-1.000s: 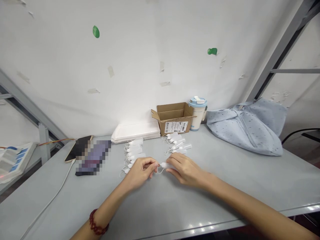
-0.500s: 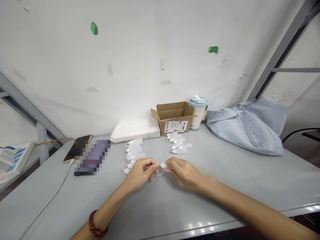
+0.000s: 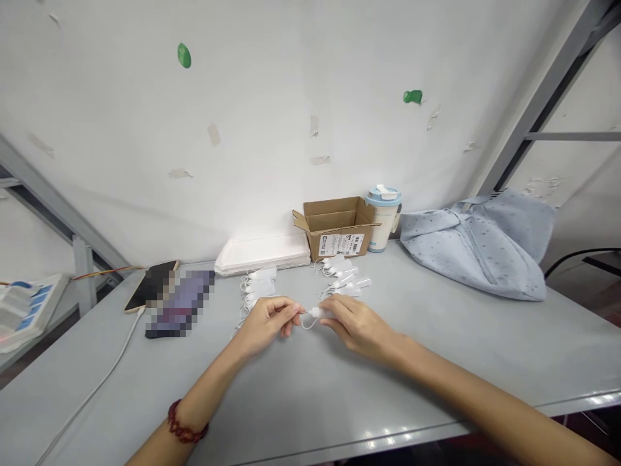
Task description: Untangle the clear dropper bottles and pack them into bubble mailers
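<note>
A brown cardboard box (image 3: 337,226), a pale-blue speckled bag (image 3: 478,249), a red bracelet (image 3: 187,428), a grey table (image 3: 436,336).

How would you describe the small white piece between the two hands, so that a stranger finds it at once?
On the grey table, before the open cardboard box, lie two clusters of small white corded pieces. Just nearer, the left hand and right hand meet around one piece. It alone is pinched in fingers, its cord sagging in a loop between the hands.

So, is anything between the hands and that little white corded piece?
Nothing visible. The left hand and right hand both pinch the white corded piece between them, over the grey table.
</note>
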The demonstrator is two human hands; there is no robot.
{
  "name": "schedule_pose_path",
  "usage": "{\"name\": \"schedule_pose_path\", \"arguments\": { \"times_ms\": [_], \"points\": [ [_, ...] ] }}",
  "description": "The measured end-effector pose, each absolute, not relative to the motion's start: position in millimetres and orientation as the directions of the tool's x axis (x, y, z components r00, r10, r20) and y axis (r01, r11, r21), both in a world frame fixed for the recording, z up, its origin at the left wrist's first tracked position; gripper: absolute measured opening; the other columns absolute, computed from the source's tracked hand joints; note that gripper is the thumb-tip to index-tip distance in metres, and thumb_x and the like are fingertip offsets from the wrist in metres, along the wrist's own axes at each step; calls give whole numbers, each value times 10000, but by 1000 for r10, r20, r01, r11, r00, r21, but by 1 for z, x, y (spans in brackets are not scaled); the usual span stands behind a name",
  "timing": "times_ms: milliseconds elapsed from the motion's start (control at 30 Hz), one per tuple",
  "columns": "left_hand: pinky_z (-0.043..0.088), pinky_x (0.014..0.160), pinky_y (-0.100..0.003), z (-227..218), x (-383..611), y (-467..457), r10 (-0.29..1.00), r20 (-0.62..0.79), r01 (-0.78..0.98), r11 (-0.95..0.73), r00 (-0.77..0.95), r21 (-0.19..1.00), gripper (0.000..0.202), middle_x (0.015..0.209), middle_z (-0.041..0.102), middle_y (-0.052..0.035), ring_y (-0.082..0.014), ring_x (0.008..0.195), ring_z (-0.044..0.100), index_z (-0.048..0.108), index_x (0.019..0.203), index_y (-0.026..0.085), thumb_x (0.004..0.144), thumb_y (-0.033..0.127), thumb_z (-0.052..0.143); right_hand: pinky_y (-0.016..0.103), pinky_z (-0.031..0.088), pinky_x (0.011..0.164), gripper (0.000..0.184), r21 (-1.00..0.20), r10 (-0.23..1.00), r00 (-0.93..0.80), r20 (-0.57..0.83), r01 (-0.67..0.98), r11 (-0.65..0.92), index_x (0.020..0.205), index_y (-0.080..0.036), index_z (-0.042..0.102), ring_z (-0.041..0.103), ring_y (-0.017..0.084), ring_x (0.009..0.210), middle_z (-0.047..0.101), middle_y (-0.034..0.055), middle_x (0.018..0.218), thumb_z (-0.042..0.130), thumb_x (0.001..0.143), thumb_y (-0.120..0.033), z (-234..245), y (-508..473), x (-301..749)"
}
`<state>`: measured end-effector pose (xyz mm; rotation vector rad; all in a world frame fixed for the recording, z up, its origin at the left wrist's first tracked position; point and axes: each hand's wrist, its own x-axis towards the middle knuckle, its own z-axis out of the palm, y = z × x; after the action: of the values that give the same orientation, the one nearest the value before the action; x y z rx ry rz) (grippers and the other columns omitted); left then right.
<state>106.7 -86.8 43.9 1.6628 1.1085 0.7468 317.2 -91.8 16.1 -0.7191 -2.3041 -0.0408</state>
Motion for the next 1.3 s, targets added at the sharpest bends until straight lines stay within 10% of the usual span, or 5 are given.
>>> {"name": "schedule_pose_path", "arguments": {
  "times_ms": [900, 1300],
  "points": [
    [373, 504, -209, 62, 94, -88, 925, -30, 385, -128, 378, 914, 245, 578, 565, 10, -89, 499, 469, 615, 671, 145, 764, 369, 579, 329, 445, 692, 166, -104, 439, -607, 662, 506, 856, 1049, -134, 493, 572, 186, 764, 639, 95, 872, 449, 907, -207, 18, -91, 316],
    [412, 543, -237, 69, 26, -62, 996, -67, 454, 32, 60, 890, 284, 591, 552, -5, -115, 542, 476, 602, 589, 156, 677, 422, 644, 371, 427, 781, 199, -86, 723, -567, 395, 760, 644, 1011, -165, 540, 551, 237, 966, 600, 111, 1036, 518, 834, -75, 22, -62, 345]
  ]
}}
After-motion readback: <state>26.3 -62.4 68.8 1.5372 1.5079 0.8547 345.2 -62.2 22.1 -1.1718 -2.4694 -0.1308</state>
